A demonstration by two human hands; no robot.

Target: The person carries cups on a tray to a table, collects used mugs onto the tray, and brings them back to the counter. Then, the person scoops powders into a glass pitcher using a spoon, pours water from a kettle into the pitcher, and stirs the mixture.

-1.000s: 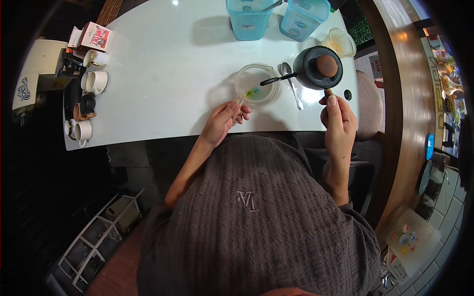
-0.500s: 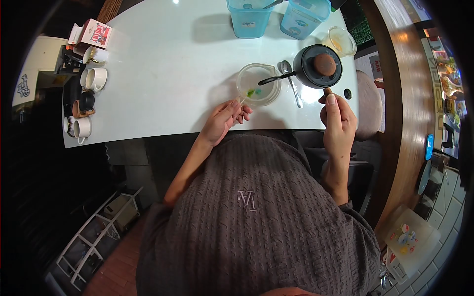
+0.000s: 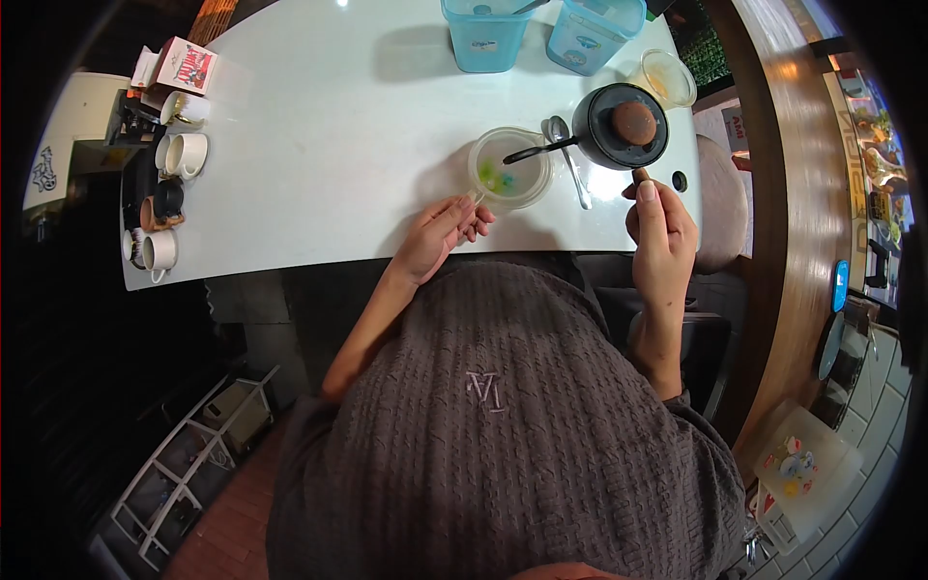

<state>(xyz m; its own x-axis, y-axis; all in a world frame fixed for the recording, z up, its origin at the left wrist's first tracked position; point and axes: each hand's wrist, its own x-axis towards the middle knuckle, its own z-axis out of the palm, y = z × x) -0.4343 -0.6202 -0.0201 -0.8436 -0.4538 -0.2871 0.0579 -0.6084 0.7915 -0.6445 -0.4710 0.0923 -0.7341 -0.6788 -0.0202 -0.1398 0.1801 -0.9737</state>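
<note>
My left hand (image 3: pixel 448 232) pinches the short handle of a clear measuring cup (image 3: pixel 527 193) near the table's front edge. Green and blue marks show at the cup's bottom. My right hand (image 3: pixel 662 227) is closed on the handle of a small black teapot (image 3: pixel 604 145) with a round brown lid knob (image 3: pixel 634 124). The pot's thin black spout (image 3: pixel 541 151) reaches left over the cup, its tip above the cup's opening. Whether liquid leaves the spout is too small to tell. A metal spoon (image 3: pixel 572 169) lies between cup and pot.
Two blue plastic containers (image 3: pixel 486 43) stand at the back of the white table (image 3: pixel 319 145). Behind the pot is a clear bowl (image 3: pixel 684 85). White cups (image 3: pixel 188 155), dark items and a red-and-white box (image 3: pixel 188 66) line the left edge. A round hole (image 3: pixel 680 181) is at the right.
The clear cup has shifted very slightly right under the spout. The pot and my right hand have moved barely up and left. Both hands keep their grip.
</note>
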